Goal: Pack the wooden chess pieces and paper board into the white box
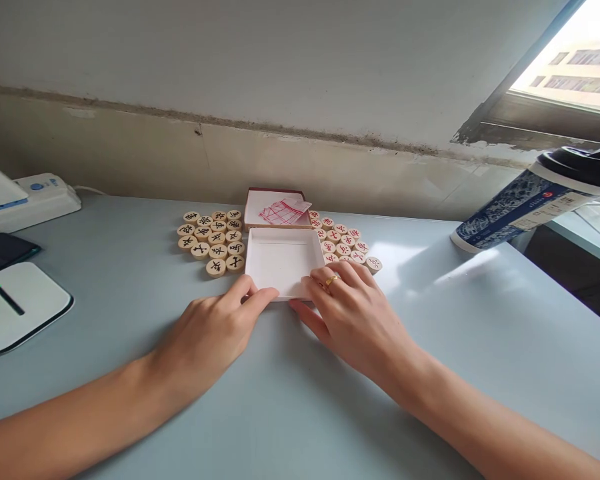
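Note:
A shallow white box (286,257) lies on the table with nothing inside. My left hand (220,320) grips its near left corner, thumb along the front edge. At the near right corner, my right hand (347,307), with a gold ring, has its fingers over the rim and its thumb at the front wall. Behind stands a box lid (253,207) with a folded sheet of red-lined paper (286,211) in it. Round wooden xiangqi pieces with black characters (219,237) sit left of the box; xiangqi pieces with red characters (347,241) sit right, partly hidden by my right hand.
A blue-and-white cup (523,200) with a black lid leans at the right. On the left are a white device (25,307) with a green light, a dark phone-like object (5,253) and a power strip (50,197). The wall (230,160) borders the table's back.

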The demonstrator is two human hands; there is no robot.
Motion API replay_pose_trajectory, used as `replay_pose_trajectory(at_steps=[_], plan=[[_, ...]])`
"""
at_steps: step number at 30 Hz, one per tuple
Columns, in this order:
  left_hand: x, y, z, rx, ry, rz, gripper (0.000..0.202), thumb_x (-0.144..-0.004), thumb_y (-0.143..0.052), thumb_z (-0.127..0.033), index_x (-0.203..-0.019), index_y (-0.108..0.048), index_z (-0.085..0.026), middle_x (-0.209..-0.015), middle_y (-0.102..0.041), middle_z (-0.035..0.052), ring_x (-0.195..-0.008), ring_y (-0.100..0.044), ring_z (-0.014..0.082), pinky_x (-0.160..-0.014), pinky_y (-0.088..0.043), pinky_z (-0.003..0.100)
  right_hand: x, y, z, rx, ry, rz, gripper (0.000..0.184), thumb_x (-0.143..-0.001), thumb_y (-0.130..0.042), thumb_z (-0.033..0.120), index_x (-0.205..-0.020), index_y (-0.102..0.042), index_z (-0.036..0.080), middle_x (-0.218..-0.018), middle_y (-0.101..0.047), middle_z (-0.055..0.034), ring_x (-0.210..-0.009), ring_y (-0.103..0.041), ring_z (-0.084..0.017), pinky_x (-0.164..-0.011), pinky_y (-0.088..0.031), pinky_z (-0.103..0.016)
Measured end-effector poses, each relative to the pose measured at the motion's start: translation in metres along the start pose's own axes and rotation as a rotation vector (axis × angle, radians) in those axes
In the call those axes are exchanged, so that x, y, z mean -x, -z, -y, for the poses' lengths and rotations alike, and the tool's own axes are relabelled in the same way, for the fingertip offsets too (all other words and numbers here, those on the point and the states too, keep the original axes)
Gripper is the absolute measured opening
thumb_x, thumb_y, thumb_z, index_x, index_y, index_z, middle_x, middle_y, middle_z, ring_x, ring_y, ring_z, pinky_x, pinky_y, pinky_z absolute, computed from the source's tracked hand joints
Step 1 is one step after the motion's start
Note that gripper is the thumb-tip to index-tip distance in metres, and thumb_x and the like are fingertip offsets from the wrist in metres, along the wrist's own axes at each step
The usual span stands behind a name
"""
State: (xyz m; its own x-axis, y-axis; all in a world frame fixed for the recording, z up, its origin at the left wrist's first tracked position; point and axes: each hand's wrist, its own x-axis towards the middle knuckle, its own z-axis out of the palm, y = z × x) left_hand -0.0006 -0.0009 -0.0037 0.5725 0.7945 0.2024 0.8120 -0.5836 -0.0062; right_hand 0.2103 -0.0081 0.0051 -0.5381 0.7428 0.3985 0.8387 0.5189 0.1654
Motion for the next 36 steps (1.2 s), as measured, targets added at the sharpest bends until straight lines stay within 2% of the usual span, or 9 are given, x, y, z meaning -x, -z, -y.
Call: replay_pose_trajectory(at_steps=[7, 11, 17, 21, 26, 31, 36], plan=[[0.0007, 0.0001, -0.0002, -0.012, -0.003, 0.000, 0.047, -0.084, -0.044, 0.001, -0.119, -0.061, -0.025, -0.089, -0.064, 0.0003, -0.056, -0.064, 0.0139, -0.042, -0.035, 0.024, -0.0004, 0.0007, 0.0008, -0.067, 0.047, 0.059, 0.021, -0.097, -0.049, 0.030, -0.091, -0.064, 0.016, -0.096, -0.066, -0.0076, -0.092, -0.057, -0.023, -0.099, -0.043, -0.043], [-0.0004, -0.0004, 0.0000, -0.009, 0.004, 0.015, 0.045, -0.085, -0.044, -0.001, -0.119, -0.061, -0.025, -0.088, -0.063, 0.0007, -0.058, -0.065, 0.0141, -0.045, -0.037, 0.023, 0.0002, 0.0020, 0.0011, -0.027, 0.042, 0.035, 0.021, -0.095, -0.051, 0.031, -0.089, -0.064, 0.016, -0.093, -0.066, -0.0084, -0.090, -0.058, -0.024, -0.098, -0.045, -0.045], [-0.0001, 0.0015, -0.0009, 0.014, 0.015, 0.023, 0.045, -0.086, -0.044, -0.001, -0.120, -0.062, -0.025, -0.091, -0.064, 0.0014, -0.062, -0.067, 0.0160, -0.046, -0.040, 0.024, 0.0010, 0.0044, 0.0029, -0.007, 0.053, -0.070, 0.026, -0.096, -0.050, 0.030, -0.082, -0.066, 0.015, -0.089, -0.066, -0.0086, -0.089, -0.058, -0.024, -0.097, -0.046, -0.043], [0.0004, -0.0004, 0.0003, 0.012, 0.000, -0.003, 0.044, -0.086, -0.044, -0.001, -0.119, -0.062, -0.024, -0.089, -0.063, 0.0018, -0.062, -0.066, 0.0157, -0.047, -0.041, 0.024, 0.0008, 0.0046, 0.0043, -0.014, 0.033, -0.023, 0.024, -0.095, -0.051, 0.032, -0.084, -0.066, 0.016, -0.088, -0.066, -0.0079, -0.088, -0.057, -0.024, -0.093, -0.047, -0.042], [-0.0008, -0.0022, 0.0008, 0.018, -0.010, -0.023, 0.044, -0.086, -0.043, -0.001, -0.119, -0.062, -0.023, -0.088, -0.063, 0.0014, -0.059, -0.065, 0.0157, -0.045, -0.040, 0.025, -0.0004, 0.0030, 0.0026, -0.087, 0.022, 0.050, 0.023, -0.096, -0.051, 0.035, -0.086, -0.063, 0.018, -0.093, -0.066, -0.0075, -0.090, -0.058, -0.022, -0.099, -0.045, -0.043], [-0.0002, -0.0005, -0.0001, 0.014, -0.013, -0.017, 0.044, -0.086, -0.043, -0.001, -0.120, -0.061, -0.024, -0.087, -0.062, 0.0007, -0.057, -0.065, 0.0160, -0.045, -0.040, 0.026, 0.0001, 0.0032, 0.0027, -0.070, 0.015, 0.027, 0.023, -0.096, -0.051, 0.032, -0.084, -0.063, 0.017, -0.087, -0.067, -0.0052, -0.088, -0.059, -0.022, -0.099, -0.045, -0.042], [0.0011, -0.0002, 0.0003, 0.022, -0.010, -0.016, 0.044, -0.086, -0.044, -0.002, -0.119, -0.061, -0.023, -0.088, -0.062, 0.0011, -0.058, -0.066, 0.0164, -0.045, -0.040, 0.026, 0.0024, 0.0088, 0.0062, 0.007, 0.000, -0.024, 0.021, -0.093, -0.052, 0.026, -0.083, -0.065, 0.014, -0.092, -0.070, -0.0084, -0.093, -0.062, -0.025, -0.098, -0.045, -0.043]])
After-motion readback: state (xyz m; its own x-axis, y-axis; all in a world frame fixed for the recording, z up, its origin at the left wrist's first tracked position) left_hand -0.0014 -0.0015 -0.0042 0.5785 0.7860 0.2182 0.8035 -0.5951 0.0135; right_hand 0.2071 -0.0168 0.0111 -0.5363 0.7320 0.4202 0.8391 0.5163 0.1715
